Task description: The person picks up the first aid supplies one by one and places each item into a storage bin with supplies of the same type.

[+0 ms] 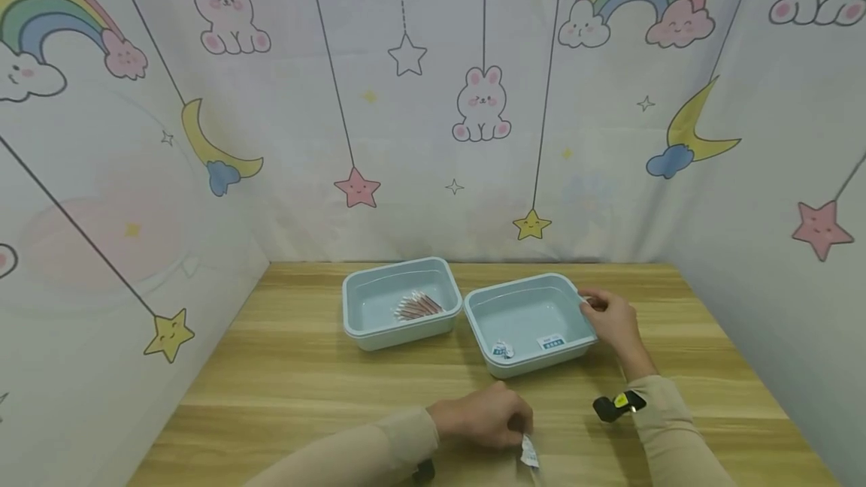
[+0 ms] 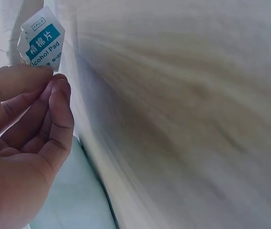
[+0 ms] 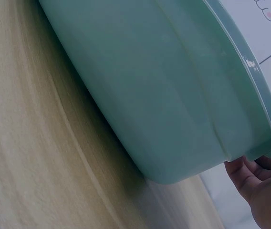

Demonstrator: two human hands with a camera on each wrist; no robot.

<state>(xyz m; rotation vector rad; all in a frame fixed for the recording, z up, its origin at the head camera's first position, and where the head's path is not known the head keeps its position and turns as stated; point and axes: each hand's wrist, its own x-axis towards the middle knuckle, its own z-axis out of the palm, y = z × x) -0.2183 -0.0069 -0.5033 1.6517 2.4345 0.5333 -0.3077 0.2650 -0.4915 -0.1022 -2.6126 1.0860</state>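
Between thumb and fingers my left hand (image 1: 483,415) pinches a small white and blue alcohol pad packet (image 2: 42,42). The packet's edge looks ragged in the left wrist view. This hand is low over the wooden table, in front of the right-hand light blue bin (image 1: 476,337). My right hand (image 1: 612,322) grips that bin's rim (image 3: 264,90) at its right end, thumb above and fingers below. Inside the bin lie a flat white and blue packet (image 1: 551,342) and a crumpled white and blue piece (image 1: 503,350).
A second light blue bin (image 1: 399,338) stands to the left, close beside the first. Several brown swabs (image 1: 419,308) with white tips lie fanned out in it. Both stand on the wood-grain table (image 1: 271,382), with patterned curtains (image 1: 419,231) behind and at both sides.
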